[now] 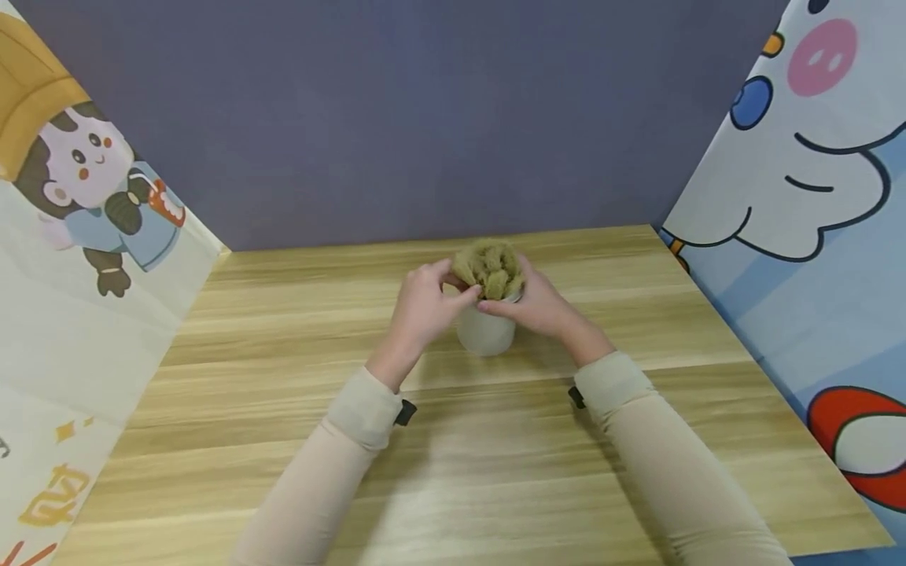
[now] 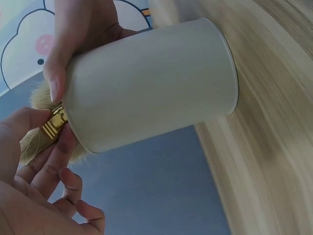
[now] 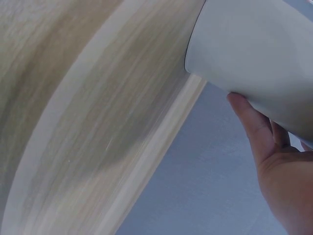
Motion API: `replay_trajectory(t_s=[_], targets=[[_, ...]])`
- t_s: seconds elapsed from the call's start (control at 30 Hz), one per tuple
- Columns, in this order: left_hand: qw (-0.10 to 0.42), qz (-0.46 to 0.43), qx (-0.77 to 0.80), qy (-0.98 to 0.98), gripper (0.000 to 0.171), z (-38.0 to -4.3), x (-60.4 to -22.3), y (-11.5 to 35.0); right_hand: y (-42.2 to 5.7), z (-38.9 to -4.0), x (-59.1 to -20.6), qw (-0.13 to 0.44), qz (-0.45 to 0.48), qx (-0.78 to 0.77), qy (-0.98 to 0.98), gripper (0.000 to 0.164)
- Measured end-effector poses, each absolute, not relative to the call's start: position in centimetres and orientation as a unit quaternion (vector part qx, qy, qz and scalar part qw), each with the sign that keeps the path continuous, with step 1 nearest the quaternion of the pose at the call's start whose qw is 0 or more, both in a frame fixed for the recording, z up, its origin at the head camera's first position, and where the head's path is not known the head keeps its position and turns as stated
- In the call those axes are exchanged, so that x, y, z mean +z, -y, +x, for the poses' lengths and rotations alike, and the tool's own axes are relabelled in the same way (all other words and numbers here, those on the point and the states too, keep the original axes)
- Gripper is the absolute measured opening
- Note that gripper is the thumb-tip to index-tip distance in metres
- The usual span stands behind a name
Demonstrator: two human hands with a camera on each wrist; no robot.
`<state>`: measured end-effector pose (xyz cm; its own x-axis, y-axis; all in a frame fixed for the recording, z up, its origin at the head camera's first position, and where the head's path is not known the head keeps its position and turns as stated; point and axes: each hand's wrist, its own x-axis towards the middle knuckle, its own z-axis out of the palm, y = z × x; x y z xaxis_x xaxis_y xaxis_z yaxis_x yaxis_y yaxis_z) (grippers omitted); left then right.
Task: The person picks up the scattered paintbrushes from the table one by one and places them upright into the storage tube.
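Observation:
A plain white cylindrical cup (image 1: 486, 334) appears to stand upright on the wooden table. Tan, fluffy brush heads (image 1: 490, 267) crowd its mouth, bristles up. My right hand (image 1: 539, 303) holds the cup from the right, near its rim, with the thumb along the front; its fingers (image 3: 252, 122) lie against the wall in the right wrist view. From the left, my left hand (image 1: 428, 303) pinches one brush by its gold ferrule (image 2: 55, 122) just above the rim. The brush handles are hidden inside the cup.
The light wood-grain table (image 1: 283, 377) ends at a dark grey-blue panel (image 1: 396, 118) at the back. Printed cartoon panels flank it, a white left panel (image 1: 85, 330) and a blue right panel (image 1: 800, 314). Both sleeved forearms reach in from the front.

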<state>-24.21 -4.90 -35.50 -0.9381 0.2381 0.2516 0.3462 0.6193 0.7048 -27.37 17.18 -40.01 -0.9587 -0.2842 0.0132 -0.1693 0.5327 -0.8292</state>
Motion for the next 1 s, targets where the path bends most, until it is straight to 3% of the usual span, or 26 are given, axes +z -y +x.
replay_trajectory(t_s=[0.3,0.5,0.57,0.77,1.0], targets=[[0.085,-0.158,-0.286,0.941,0.059,-23.6,-34.5,4.0,-17.2,-27.4,-40.0,0.056,-0.126,-0.458,-0.878,0.112],[0.112,-0.162,-0.242,0.950,0.043,-23.9,-34.3,3.7,-17.1,-27.6,-39.7,0.061,-0.120,-0.453,-0.881,0.112],[0.100,-0.161,-0.251,0.949,0.038,-23.9,-34.3,3.8,-17.0,-27.6,-39.6,0.063,-0.122,-0.449,-0.883,0.112],[0.048,-0.145,-0.365,0.918,0.045,-24.7,-33.6,5.3,-17.0,-27.5,-39.8,0.073,-0.111,-0.446,-0.885,0.119],[0.097,-0.188,-0.399,0.892,0.032,-24.8,-33.2,5.1,-17.0,-27.7,-39.8,0.063,-0.114,-0.452,-0.883,0.118]])
